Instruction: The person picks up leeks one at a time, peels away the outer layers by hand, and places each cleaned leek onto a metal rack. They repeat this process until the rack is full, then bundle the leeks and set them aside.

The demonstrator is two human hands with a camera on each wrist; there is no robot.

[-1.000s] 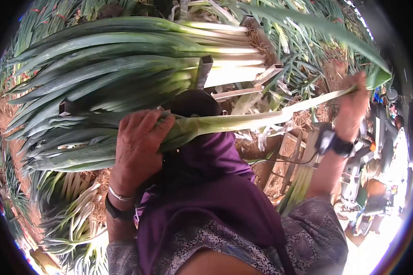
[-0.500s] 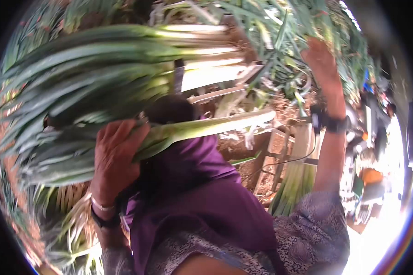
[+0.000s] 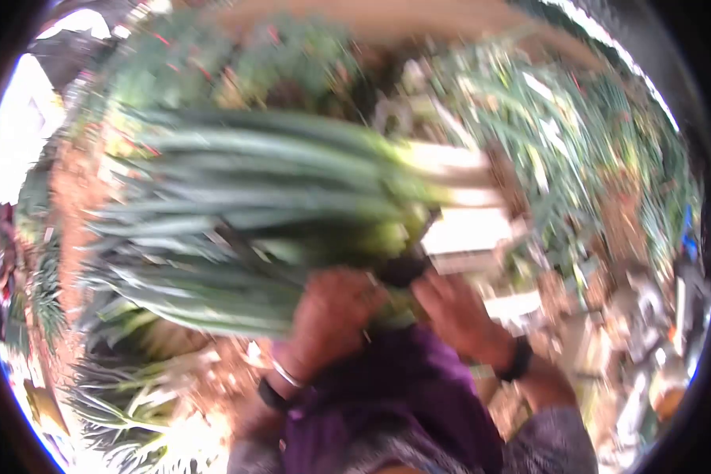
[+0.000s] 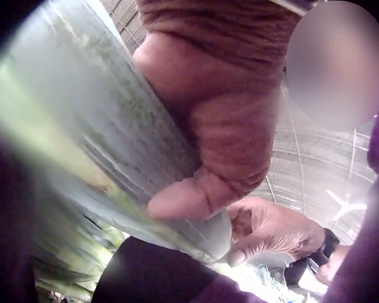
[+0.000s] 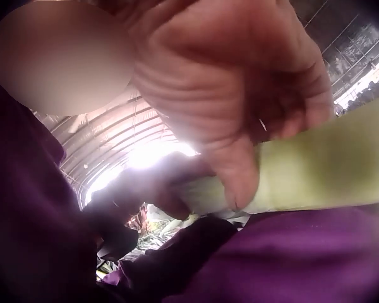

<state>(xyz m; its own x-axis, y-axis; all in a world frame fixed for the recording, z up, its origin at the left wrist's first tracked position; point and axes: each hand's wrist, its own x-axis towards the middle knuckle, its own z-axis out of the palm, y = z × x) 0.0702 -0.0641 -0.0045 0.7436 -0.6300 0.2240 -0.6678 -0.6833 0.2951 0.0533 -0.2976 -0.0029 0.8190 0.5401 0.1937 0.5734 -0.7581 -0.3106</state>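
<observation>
Under an arched greenhouse roof, above red soil. Clutching one leek close before the purple garment: left hand wrapped round the leafy end, right hand curled on the paler shaft just beside it. Right behind, a stacked bundle of leeks, blurred.

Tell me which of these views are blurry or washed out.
Head view: heavy motion blur smears the leek bundle, with fisheye bending and dark corners. Left wrist view: the held leek is soft, too near. Right wrist view: glare behind the right hand.
</observation>
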